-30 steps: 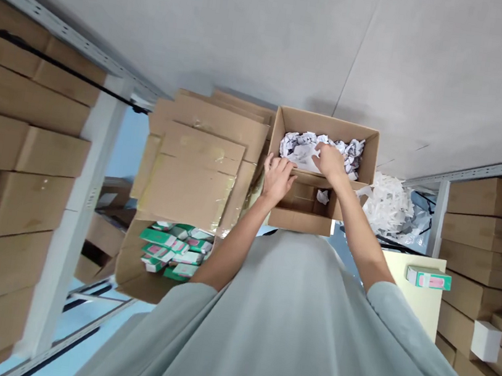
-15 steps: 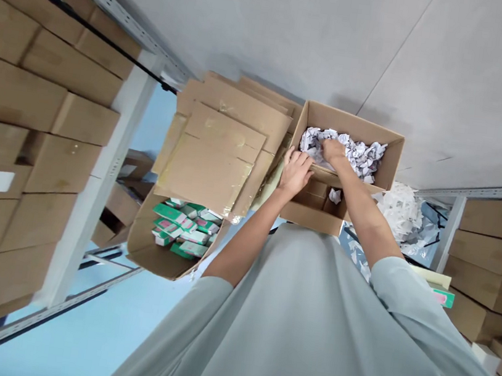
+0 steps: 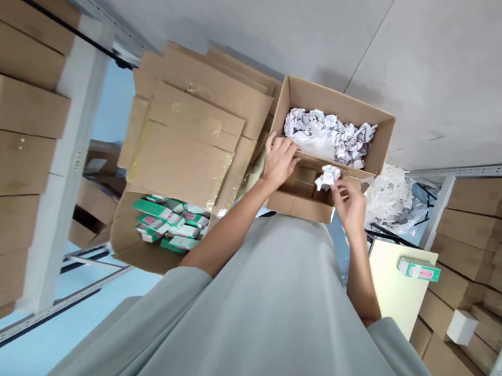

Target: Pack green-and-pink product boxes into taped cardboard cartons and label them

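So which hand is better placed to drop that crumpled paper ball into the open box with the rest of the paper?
The right hand, probably: it already pinches the crumpled paper ball just short of the open box. The left hand grips the box's near flap, steadying it.

Both bare forearms reach forward from grey sleeves. The left hand (image 3: 279, 161) lies palm down with its fingers curled over an edge. The right hand (image 3: 349, 203), nearer and to the right, has its fingertips pinched together.
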`<control>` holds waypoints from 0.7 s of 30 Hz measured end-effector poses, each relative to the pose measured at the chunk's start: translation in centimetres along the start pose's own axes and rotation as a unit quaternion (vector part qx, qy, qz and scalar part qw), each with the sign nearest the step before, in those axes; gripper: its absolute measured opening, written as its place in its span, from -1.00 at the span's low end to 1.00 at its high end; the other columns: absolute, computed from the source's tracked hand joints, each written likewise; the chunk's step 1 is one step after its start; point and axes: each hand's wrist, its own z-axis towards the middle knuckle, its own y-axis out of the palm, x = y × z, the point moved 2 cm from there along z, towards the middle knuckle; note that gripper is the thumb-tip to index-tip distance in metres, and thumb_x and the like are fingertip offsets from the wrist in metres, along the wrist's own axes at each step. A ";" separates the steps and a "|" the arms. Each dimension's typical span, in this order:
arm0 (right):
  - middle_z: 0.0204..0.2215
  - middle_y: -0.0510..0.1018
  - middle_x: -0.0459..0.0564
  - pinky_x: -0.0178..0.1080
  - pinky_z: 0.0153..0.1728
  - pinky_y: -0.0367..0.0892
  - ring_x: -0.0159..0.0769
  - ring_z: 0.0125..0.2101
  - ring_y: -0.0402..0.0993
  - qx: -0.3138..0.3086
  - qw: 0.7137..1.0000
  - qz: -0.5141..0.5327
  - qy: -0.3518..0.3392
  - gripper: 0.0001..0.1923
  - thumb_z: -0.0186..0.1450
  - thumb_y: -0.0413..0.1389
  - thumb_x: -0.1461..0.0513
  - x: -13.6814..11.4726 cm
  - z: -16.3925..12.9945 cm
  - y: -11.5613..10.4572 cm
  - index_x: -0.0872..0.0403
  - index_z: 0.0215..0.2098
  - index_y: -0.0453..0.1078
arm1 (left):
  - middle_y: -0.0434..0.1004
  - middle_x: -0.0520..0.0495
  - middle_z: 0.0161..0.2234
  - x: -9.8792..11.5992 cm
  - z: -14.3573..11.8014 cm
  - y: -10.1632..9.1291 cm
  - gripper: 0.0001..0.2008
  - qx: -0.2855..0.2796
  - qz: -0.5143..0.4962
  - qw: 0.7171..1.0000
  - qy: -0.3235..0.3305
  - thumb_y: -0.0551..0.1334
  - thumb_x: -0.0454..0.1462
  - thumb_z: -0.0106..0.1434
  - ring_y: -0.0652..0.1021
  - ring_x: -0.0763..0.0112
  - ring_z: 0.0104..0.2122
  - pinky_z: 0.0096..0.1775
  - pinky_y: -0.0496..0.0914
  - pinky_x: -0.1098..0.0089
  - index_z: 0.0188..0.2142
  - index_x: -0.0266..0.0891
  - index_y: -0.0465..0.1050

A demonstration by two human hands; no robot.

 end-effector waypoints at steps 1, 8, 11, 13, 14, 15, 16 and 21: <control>-0.11 0.74 0.03 -0.18 -0.12 0.52 -0.16 -0.26 0.66 -0.024 1.000 -0.006 0.016 -0.74 0.60 0.13 0.05 0.3 -0.6 1.1 -0.01 -0.03 0.61 | 0.62 -0.23 0.08 0.0 0.0 0.0 -0.77 0.000 -0.001 1.000 0.001 0.29 -0.24 0.48 0.49 -0.17 0.31 0.59 -0.03 -0.28 0.10 -0.13 0.57; 0.01 0.73 0.11 -0.13 0.04 0.49 -0.04 -0.06 0.69 -0.101 0.986 -0.131 0.033 -0.73 0.61 0.05 0.21 0.2 2.6 4.4 -0.01 0.05 0.61 | 0.62 -0.24 0.07 0.0 -0.2 -0.3 -0.78 0.005 0.021 1.000 0.004 0.29 -0.24 0.47 0.52 -0.17 0.27 0.59 -0.04 -0.31 0.07 -0.14 0.57; 0.11 0.71 0.13 -0.07 0.11 0.49 0.02 0.03 0.69 -0.053 0.981 -0.186 0.026 -0.68 0.65 0.00 0.17 -0.1 6.8 1.9 -0.02 0.16 0.58 | 0.62 -0.24 0.06 0.1 0.0 -0.1 -0.79 0.002 0.018 1.000 -0.003 0.28 -0.23 0.47 0.52 -0.17 0.26 0.59 -0.04 -0.30 0.06 -0.13 0.58; 0.17 0.70 0.18 -0.02 0.15 0.51 0.07 0.10 0.68 -0.055 0.968 -0.238 0.050 -0.66 0.63 0.06 0.17 0.5 10.7 0.7 0.01 0.26 0.55 | 0.62 -0.25 0.06 0.1 0.1 -0.1 -0.79 0.000 0.014 1.000 -0.006 0.28 -0.23 0.47 0.52 -0.17 0.26 0.59 -0.03 -0.29 0.06 -0.13 0.58; 0.17 0.71 0.19 0.00 0.18 0.51 0.09 0.14 0.67 -0.077 0.958 -0.266 0.072 -0.64 0.60 0.12 0.17 0.9 12.7 0.6 0.02 0.29 0.55 | 0.62 -0.25 0.06 0.2 0.2 -0.1 -0.79 -0.001 0.012 1.000 -0.006 0.28 -0.23 0.47 0.51 -0.18 0.26 0.59 -0.03 -0.29 0.06 -0.13 0.58; 0.18 0.71 0.22 0.02 0.20 0.52 0.11 0.19 0.66 -0.112 0.944 -0.293 0.100 -0.61 0.56 0.20 0.17 1.5 14.7 0.9 0.05 0.30 0.56 | 0.62 -0.25 0.06 0.2 0.2 -0.1 -0.79 -0.001 0.011 1.000 -0.006 0.29 -0.23 0.47 0.51 -0.18 0.26 0.59 -0.03 -0.29 0.06 -0.13 0.58; 0.23 0.69 0.26 0.02 0.23 0.52 0.11 0.23 0.64 -0.154 0.927 -0.317 0.127 -0.57 0.51 0.27 0.17 2.0 16.4 1.4 0.08 0.30 0.57 | 0.62 -0.25 0.06 0.3 0.2 -0.2 -0.79 -0.002 0.011 1.000 -0.005 0.29 -0.23 0.47 0.51 -0.17 0.26 0.59 -0.03 -0.29 0.06 -0.13 0.58; 0.20 0.69 0.47 -0.02 0.20 0.57 0.15 0.24 0.66 -0.258 0.875 -0.370 0.178 -0.45 0.32 0.44 0.29 3.5 21.0 4.7 0.29 0.26 0.61 | 0.62 -0.25 0.07 0.7 0.3 -0.7 -0.78 -0.001 0.017 1.000 -0.002 0.29 -0.26 0.46 0.52 -0.15 0.24 0.60 -0.04 -0.28 0.06 -0.14 0.58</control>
